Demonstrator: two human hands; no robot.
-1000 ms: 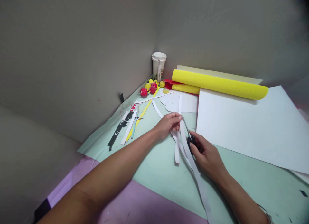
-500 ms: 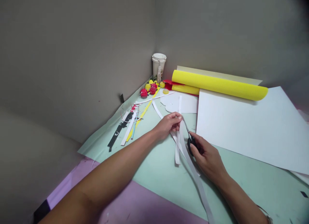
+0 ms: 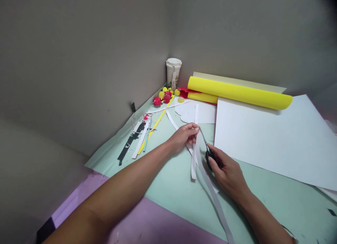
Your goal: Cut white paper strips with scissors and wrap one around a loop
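Between thumb and fingers, my left hand (image 3: 186, 136) pinches the upper end of a long white paper strip (image 3: 210, 188), which curves down toward the table's near edge. My right hand (image 3: 228, 172) grips black-handled scissors (image 3: 210, 156) by the finger loops. Their blades point up and left, with the tips close beside my left fingertips and the strip's end. Whether the blades touch the paper I cannot tell. Underneath, a second white paper strip (image 3: 194, 170) lies upright in view, crossed by another white strip (image 3: 172, 119) running diagonally.
Behind lie a large white sheet (image 3: 271, 142), a yellow paper roll (image 3: 239, 92) and a white cut-out shape (image 3: 202, 112). Red and yellow paper balls (image 3: 162, 97) sit by a lidded cup (image 3: 173, 72) in the corner. Black scraps (image 3: 129, 144), a yellow strip (image 3: 155, 126) and a pencil (image 3: 146, 140) lie left.
Both hands and the scissors have shifted very slightly to the right. The scissor handles look a little closer together, and the strip stays in my left fingers.
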